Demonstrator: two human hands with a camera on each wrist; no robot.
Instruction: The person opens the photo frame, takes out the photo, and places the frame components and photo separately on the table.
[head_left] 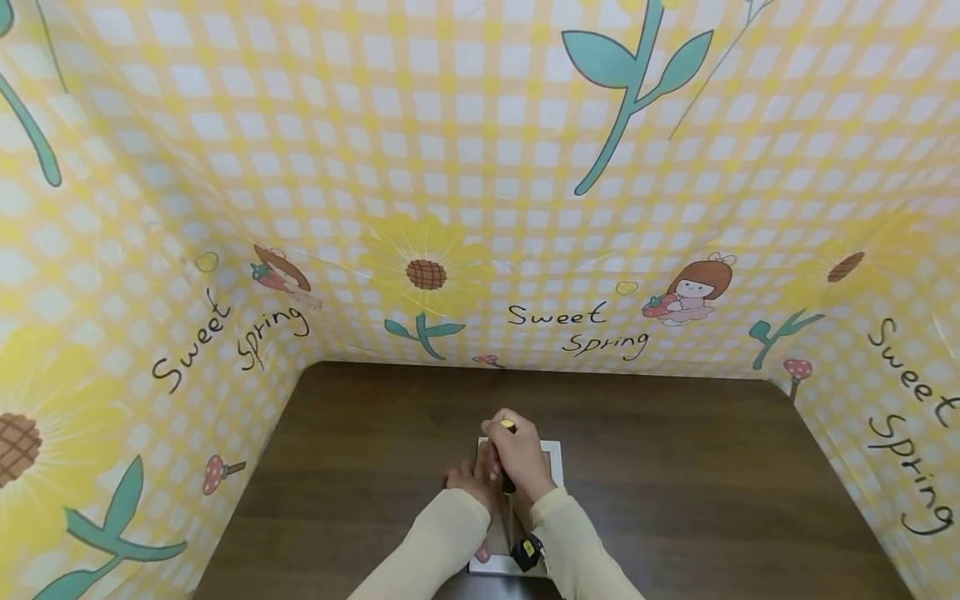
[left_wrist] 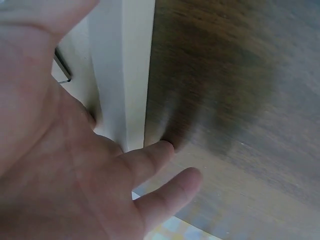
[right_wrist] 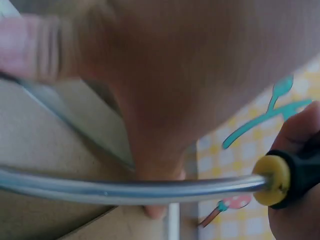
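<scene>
My right hand (head_left: 527,460) grips the black and yellow handle of a screwdriver (head_left: 509,427). Its metal shaft points back toward me, and in the right wrist view the shaft (right_wrist: 130,192) crosses close to the camera. Beneath lies a white frame (head_left: 557,458) with a tan backing panel (right_wrist: 30,135). My left hand (head_left: 472,483) rests at the frame's left side, its thumb toward me on the near part. In the left wrist view two of its fingers (left_wrist: 167,197) stretch out past the frame's white edge (left_wrist: 135,75) over the table.
A small black box with a yellow label (head_left: 527,551) sits beside the right sleeve, overlapping the frame's near edge. The dark wooden table (head_left: 675,467) extends on both sides. Yellow checked cloth (head_left: 480,167) with printed flowers stands around its back and sides.
</scene>
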